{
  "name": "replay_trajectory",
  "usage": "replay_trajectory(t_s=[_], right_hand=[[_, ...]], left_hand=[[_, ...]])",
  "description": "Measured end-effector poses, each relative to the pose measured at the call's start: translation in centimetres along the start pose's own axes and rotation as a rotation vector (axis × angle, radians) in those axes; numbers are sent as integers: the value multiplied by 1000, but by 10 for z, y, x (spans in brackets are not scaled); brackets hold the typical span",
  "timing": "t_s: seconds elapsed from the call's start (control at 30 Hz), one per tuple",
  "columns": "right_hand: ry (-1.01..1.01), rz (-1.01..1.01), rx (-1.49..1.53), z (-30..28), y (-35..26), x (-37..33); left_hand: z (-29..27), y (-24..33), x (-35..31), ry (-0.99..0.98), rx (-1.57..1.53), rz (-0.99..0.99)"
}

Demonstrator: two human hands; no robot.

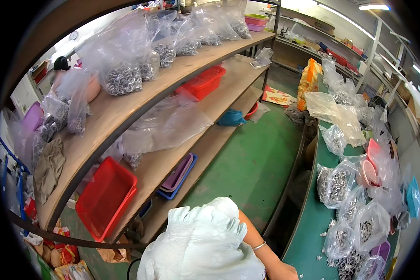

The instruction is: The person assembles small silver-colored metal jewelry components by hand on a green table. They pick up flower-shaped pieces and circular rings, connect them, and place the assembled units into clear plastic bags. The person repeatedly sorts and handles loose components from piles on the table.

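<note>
A white, ruffled sleeve (205, 247) fills the bottom middle of the head view. From it a bare forearm with a silver bangle reaches down to the right, and I take it for my left arm. Only the back of my left hand (282, 271) shows, at the lower edge beside a green-topped bench (308, 233). Its fingers are cut off, so what they touch or hold is hidden. Loose small metal pieces (319, 257) lie on the bench near this hand. Farther right stand clear plastic bags of silvery metal parts (338, 238). My right hand is out of view.
A wooden shelf rack (172, 86) on the left bears several clear bags of metal rings (122, 78). Red baskets (106, 198) and purple and blue trays (178, 175) sit lower. Green floor (247, 163) runs between rack and bench. An orange sack (309, 81) stands beyond.
</note>
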State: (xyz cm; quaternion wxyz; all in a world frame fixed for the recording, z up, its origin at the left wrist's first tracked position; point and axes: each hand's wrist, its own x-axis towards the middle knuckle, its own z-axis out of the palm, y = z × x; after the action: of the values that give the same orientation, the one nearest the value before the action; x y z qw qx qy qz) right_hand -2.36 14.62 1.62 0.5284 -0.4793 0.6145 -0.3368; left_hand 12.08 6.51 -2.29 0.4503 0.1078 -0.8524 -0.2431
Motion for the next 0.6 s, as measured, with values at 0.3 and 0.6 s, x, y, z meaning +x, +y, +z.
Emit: replay_trajectory(t_s=[0.3,0.6], right_hand=[[32,-3,-54,-2,-4,0],[162,-33,-83,-10,-5,-3]], left_hand=[[5,-5,1,82,-141,53],[23,-26,1,-96,-140,-108]])
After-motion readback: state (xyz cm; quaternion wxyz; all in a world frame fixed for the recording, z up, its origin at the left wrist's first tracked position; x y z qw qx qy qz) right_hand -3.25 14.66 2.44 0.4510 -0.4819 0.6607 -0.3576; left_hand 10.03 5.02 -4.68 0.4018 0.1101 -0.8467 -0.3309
